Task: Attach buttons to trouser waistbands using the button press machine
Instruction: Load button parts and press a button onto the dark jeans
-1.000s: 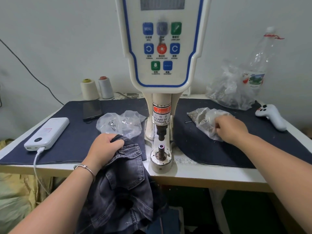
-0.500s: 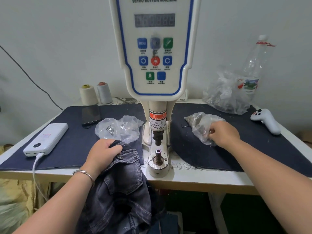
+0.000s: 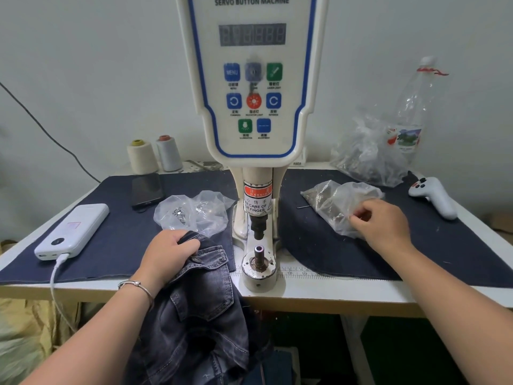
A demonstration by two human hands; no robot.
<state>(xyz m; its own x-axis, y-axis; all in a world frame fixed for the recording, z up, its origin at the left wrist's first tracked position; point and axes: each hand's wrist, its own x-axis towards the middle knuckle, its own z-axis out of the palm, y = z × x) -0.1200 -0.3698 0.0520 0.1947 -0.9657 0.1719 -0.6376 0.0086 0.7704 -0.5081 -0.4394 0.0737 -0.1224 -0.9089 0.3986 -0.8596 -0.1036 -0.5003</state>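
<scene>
Head view: I see my left hand (image 3: 170, 252) bunching the grey denim trousers (image 3: 200, 309) at the tabletop (image 3: 319, 293) edge, just left of the button machine (image 3: 254, 79), probably to keep the waistband ready for the bare steel post (image 3: 259, 252). My right hand (image 3: 381, 227) has its fingers curled, pinching into the crinkly clear bag (image 3: 337, 202) of small metal parts, likely fishing out a button. A second soft bag (image 3: 194, 212) lies beside the trousers.
</scene>
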